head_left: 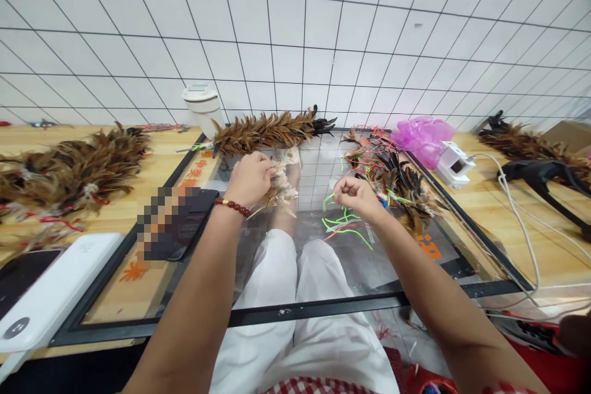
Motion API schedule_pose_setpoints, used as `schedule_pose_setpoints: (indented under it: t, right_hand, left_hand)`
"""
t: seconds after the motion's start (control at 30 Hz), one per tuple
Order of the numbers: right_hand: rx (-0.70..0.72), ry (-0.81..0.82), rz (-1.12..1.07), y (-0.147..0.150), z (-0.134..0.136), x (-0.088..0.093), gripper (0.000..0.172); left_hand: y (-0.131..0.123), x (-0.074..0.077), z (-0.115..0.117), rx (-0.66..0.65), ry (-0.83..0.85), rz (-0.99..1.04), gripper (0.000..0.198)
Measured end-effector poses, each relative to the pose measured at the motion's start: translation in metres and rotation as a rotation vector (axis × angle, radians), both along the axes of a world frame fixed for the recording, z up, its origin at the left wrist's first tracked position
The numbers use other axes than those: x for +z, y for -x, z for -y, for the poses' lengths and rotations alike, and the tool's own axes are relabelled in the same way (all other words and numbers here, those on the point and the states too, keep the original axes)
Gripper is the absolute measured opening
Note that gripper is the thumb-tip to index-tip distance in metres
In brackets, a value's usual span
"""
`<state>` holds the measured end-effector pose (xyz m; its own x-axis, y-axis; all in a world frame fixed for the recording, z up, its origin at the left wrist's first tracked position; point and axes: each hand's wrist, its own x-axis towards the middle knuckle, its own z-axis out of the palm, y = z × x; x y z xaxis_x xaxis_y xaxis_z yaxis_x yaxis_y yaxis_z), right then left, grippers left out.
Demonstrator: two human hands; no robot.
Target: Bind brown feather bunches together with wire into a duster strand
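Note:
My left hand (252,178), with a beaded bracelet at the wrist, is closed around a small bundle of brown feathers (282,189). Their pale quill ends point right and toward me. To the right, my right hand (356,194) is pinched, and a bright green string (328,201) comes out at its fingertips. More green and red strings (348,225) lie loose on the glass panel (314,197) just below that hand. Beside it on the right is a heap of loose dark and brown feathers (399,181). Behind my left hand lies a long bound feather strand (268,133).
A white lidded cup (202,108) stands by the tiled wall. At left are a phone (191,221), a white power bank (60,292) and feather strands (74,160). On the right sit a pink plastic bag (425,138), a white plug (453,164) with cable, and a black curved object (547,181).

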<state>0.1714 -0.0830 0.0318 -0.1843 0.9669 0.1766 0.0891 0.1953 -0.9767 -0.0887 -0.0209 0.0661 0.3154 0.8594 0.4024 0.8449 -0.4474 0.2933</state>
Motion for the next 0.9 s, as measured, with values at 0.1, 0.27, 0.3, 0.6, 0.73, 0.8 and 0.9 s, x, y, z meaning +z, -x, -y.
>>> schedule_pose_setpoints:
  t: [0.1,0.27,0.3,0.6,0.73,0.8,0.9]
  right_hand:
    - [0.17,0.059,0.145,0.009,0.004,-0.007,0.012]
    - [0.278,0.089,0.249,0.022,0.005,-0.025,0.012]
    - [0.295,0.09,0.253,0.024,0.006,-0.027,0.012]
    - [-0.171,-0.303,0.54,-0.011,-0.005,0.001,0.018]
    - [-0.657,-0.232,0.84,-0.058,-0.011,0.009,0.023]
    - [-0.718,-0.113,0.926,-0.073,-0.012,0.006,0.035]
    - [-0.635,0.001,1.042,-0.082,-0.014,-0.002,0.036]
  left_hand:
    - [0.006,-0.009,0.002,0.064,0.044,-0.147,0.027]
    - [0.003,-0.019,0.0,0.038,0.043,-0.17,0.025]
    - [0.002,-0.019,0.0,0.031,0.033,-0.164,0.022]
    - [-0.049,-0.015,0.029,-0.092,-0.343,0.204,0.021]
    - [-0.078,-0.03,0.045,-0.287,-0.272,0.273,0.022]
    - [-0.085,-0.037,0.049,-0.341,-0.231,0.3,0.022]
    - [-0.09,-0.042,0.054,-0.385,-0.185,0.359,0.022]
